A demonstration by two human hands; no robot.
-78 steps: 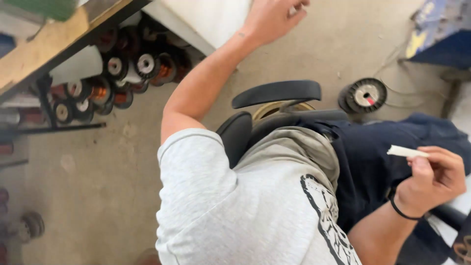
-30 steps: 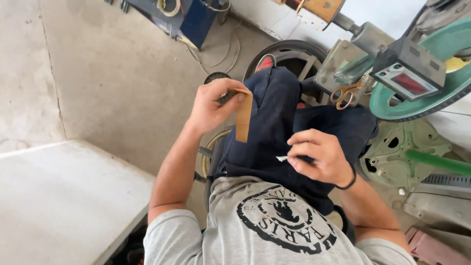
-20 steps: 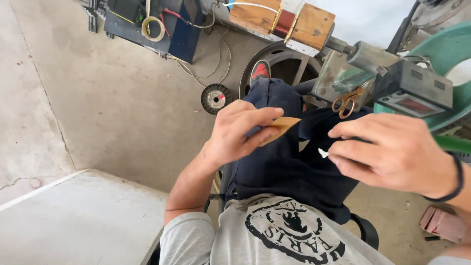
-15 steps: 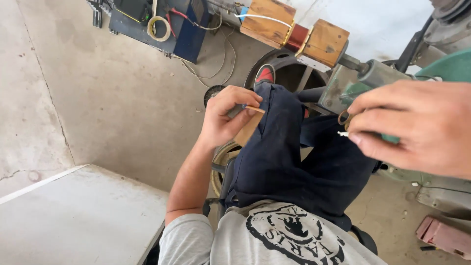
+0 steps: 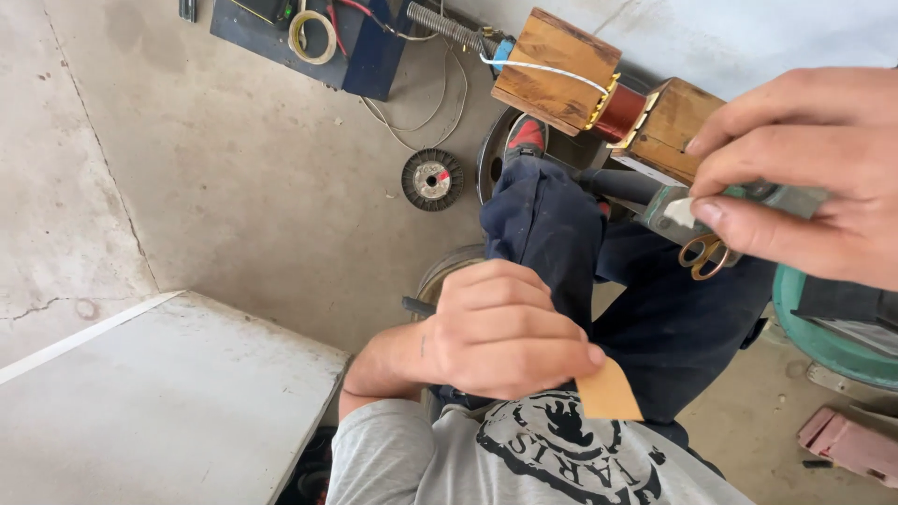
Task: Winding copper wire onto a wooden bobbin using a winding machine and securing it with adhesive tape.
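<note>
My left hand (image 5: 510, 327) is closed over a small tan paper slip (image 5: 608, 391), which sticks out to the right of the fingers above my grey printed shirt. At the upper right, my right hand (image 5: 804, 164) pinches a small white scrap (image 5: 680, 213) between thumb and forefinger, close to the grey-green machine part (image 5: 786, 198). Beyond it sits a copper coil (image 5: 625, 112) clamped between two wooden blocks (image 5: 554, 70). My dark trouser legs stretch between the hands.
A grey tabletop (image 5: 159, 402) fills the lower left. On the concrete floor lie a wire spool (image 5: 432, 180), a roll of tape (image 5: 313, 35) on a blue panel and loose cables. Scissors (image 5: 703, 254) hang near the machine; a green round housing (image 5: 823, 332) is at right.
The view swung from the floor and spool rack round to the winding machine. My left hand dropped toward my chest with the tan slip; my right hand rose to the machine with the white scrap.
</note>
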